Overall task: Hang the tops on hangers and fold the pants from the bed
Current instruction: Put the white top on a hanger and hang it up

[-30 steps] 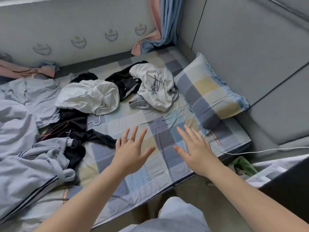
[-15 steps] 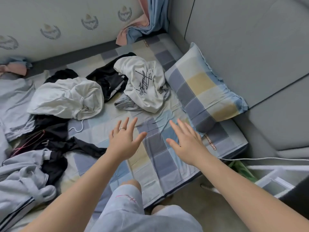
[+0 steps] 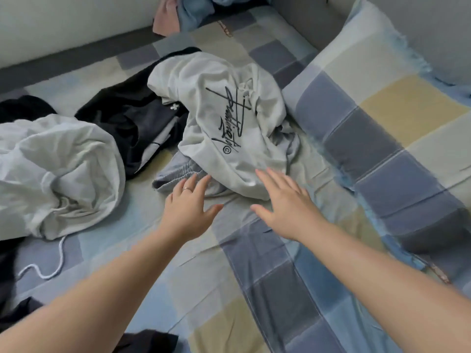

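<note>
A crumpled white top with black script lettering [image 3: 224, 123] lies on the checked bed sheet [image 3: 267, 276]. Under its near edge a grey garment with a gathered waistband [image 3: 175, 174] sticks out. My left hand [image 3: 188, 210], wearing a ring, hovers with spread fingers, its fingertips at the grey garment. My right hand [image 3: 288, 205] is also spread flat, fingertips reaching the white top's lower edge. Neither hand holds anything. A black garment [image 3: 132, 118] lies behind the white top, and a white hoodie with a drawcord [image 3: 58, 174] sits at the left.
A checked pillow [image 3: 382, 118] lies along the right side against the grey wall. Dark clothes [image 3: 15, 301] show at the lower left edge. A pink and blue curtain [image 3: 183, 14] hangs down at the back. Bare sheet lies under my forearms.
Both hands have moved forward across the sheet to the white lettered top and the grey garment. The view has closed in on that pile.
</note>
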